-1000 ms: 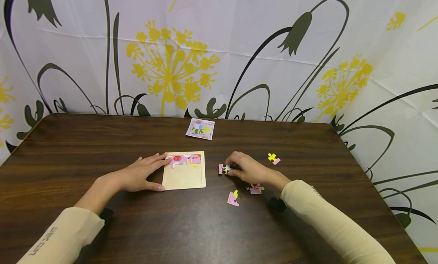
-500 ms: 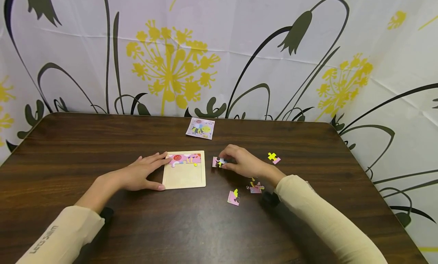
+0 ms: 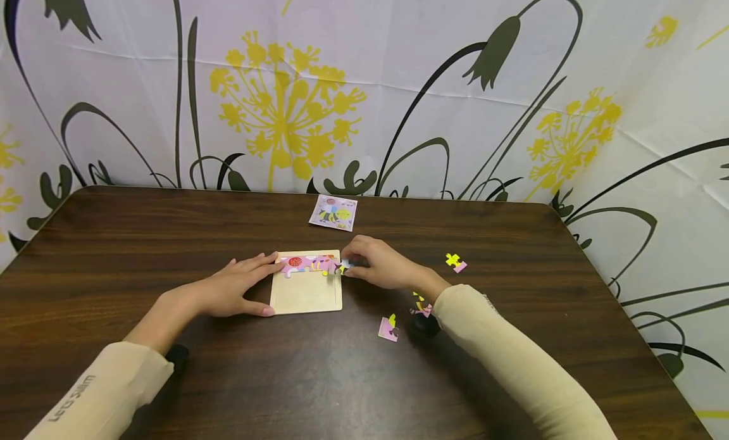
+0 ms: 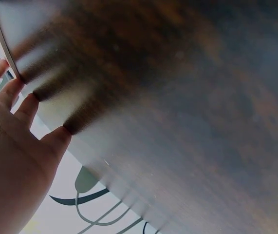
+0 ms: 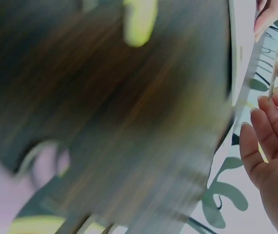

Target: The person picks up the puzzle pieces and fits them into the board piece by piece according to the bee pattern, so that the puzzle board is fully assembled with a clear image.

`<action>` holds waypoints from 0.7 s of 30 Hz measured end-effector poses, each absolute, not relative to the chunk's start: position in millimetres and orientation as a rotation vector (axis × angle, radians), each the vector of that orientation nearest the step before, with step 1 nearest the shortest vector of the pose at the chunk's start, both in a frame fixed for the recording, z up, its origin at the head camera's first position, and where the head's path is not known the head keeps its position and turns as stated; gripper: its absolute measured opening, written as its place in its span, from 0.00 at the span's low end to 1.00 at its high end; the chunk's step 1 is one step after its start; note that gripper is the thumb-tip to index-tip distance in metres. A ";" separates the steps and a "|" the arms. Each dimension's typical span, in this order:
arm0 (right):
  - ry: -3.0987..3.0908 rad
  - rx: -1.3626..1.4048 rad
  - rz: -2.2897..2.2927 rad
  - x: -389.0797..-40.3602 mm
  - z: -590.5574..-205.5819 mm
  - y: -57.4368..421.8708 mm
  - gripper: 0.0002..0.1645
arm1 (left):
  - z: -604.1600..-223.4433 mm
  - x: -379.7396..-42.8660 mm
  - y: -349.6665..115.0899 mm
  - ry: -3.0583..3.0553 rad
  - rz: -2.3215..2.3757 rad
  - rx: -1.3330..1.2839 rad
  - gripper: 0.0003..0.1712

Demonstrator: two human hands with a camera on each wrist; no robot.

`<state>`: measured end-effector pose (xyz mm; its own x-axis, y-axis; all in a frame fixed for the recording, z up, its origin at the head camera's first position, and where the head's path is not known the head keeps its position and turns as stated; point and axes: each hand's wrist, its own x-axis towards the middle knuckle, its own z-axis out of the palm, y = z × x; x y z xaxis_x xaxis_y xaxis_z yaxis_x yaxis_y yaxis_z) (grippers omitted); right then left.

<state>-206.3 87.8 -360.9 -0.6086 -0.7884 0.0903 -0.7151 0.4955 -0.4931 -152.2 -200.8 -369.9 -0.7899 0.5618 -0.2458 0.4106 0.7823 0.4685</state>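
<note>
My left hand [image 3: 235,289] rests at the left edge of a wooden puzzle frame [image 3: 276,301], fingers straight along the rim and thumb at the near corner. In the frame's far row lie pink puzzle pieces [image 3: 307,263], one with a red dotted circle. With thumb and fingers, my right hand [image 3: 380,263] pinches a puzzle piece [image 3: 345,266] at the frame's upper right edge, overlapping its rim. The right wrist view shows this held piece [image 5: 274,73] edge-on, as a thin strip between the fingertips.
Right of the frame lie loose pieces: a pink-and-yellow piece [image 3: 389,328], another piece [image 3: 421,305] partly behind the right wrist, and a yellow piece [image 3: 454,261] farther off. A bee picture card [image 3: 333,213] lies at the back of the dark wooden table [image 3: 228,377].
My right hand has lifted the puzzle piece from the table and carried it left to the frame's upper right edge. The left hand has stayed in place.
</note>
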 end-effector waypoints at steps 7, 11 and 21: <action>2.549 -1.323 -0.708 -205.5 -359.6 66.0 0.13 | -370.2 -153.1 -200.9 2.595 0.562 0.728 0.51; 2.528 -1.303 -0.685 -203.5 -359.2 52.5 0.13 | -370.1 -153.4 -200.8 2.593 0.563 0.728 0.51; 2.507 -1.331 -0.670 -200.7 -360.7 27.7 0.15 | -369.9 -152.8 -201.4 2.606 0.572 0.757 0.50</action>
